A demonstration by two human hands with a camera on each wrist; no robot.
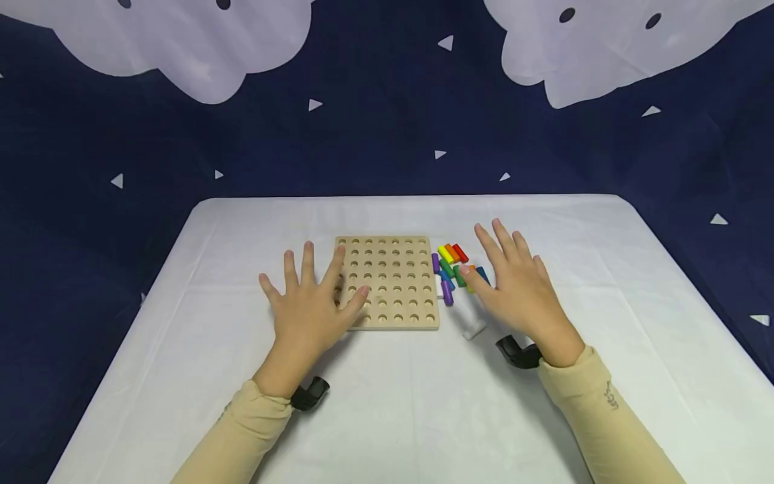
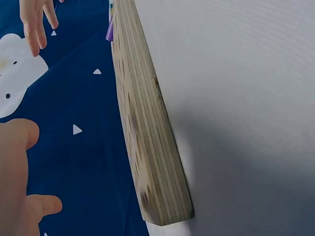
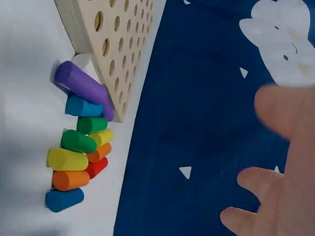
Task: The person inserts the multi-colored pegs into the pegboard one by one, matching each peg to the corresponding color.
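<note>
A square wooden peg board (image 1: pixel 389 296) with rows of round holes lies on the table. Over its left edge my left hand (image 1: pixel 308 312) is spread, fingers apart and holding nothing. My right hand (image 1: pixel 520 286) hovers with fingers extended above the right end of a cluster of coloured pegs, also holding nothing. In the right wrist view the cluster shows purple (image 3: pixel 81 83), blue (image 3: pixel 82 105), green (image 3: pixel 78 141), yellow (image 3: pixel 68 160), orange (image 3: pixel 71 180) and red (image 3: pixel 97 168) pegs beside the board. One white peg (image 1: pixel 474 330) lies apart, nearer the front.
A white cloth covers the table (image 1: pixel 387 403). Behind it hangs a dark blue backdrop (image 1: pixel 375 148) with white clouds and small triangles. Black wrist-camera mounts (image 1: pixel 310 394) sit at both wrists, below the beige sleeves (image 1: pixel 605 410).
</note>
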